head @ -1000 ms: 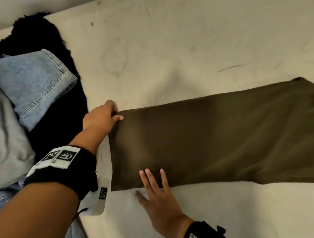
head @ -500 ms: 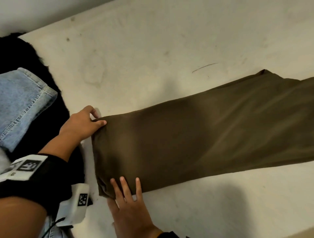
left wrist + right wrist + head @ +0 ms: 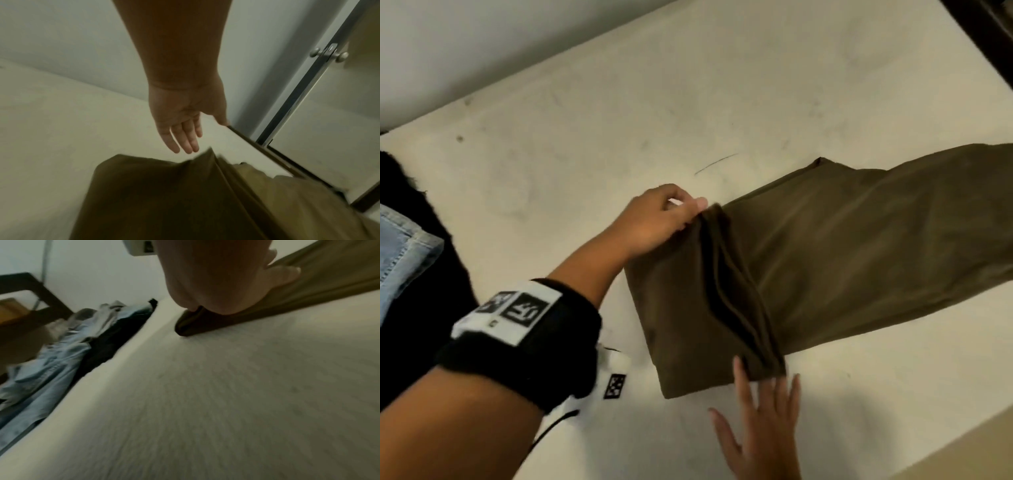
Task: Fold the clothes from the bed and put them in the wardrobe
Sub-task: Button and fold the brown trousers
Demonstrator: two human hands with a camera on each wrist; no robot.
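Olive-brown trousers (image 3: 842,260) lie across the white bed (image 3: 619,120), their left end doubled over into a flap (image 3: 688,308). My left hand (image 3: 664,219) is at the flap's far raised corner. In the left wrist view its fingers (image 3: 185,138) are straight, just above the blurred cloth (image 3: 164,194), with nothing between them and the thumb. My right hand (image 3: 763,418) lies flat with straight fingers, whose tips touch the flap's near edge. From the right wrist, that hand (image 3: 216,280) rests on the trousers (image 3: 329,272).
Light blue jeans (image 3: 400,246) and a black fuzzy garment (image 3: 421,308) are piled at the bed's left end. A dark frame (image 3: 989,34) stands at the far right. A door with round knobs (image 3: 329,53) is beyond the bed. The bed's near edge (image 3: 962,445) runs bottom right.
The trousers' left end has been carried rightward and doubled over onto the leg. My left hand moved right with it and its grip has loosened; my right hand followed along the near edge.
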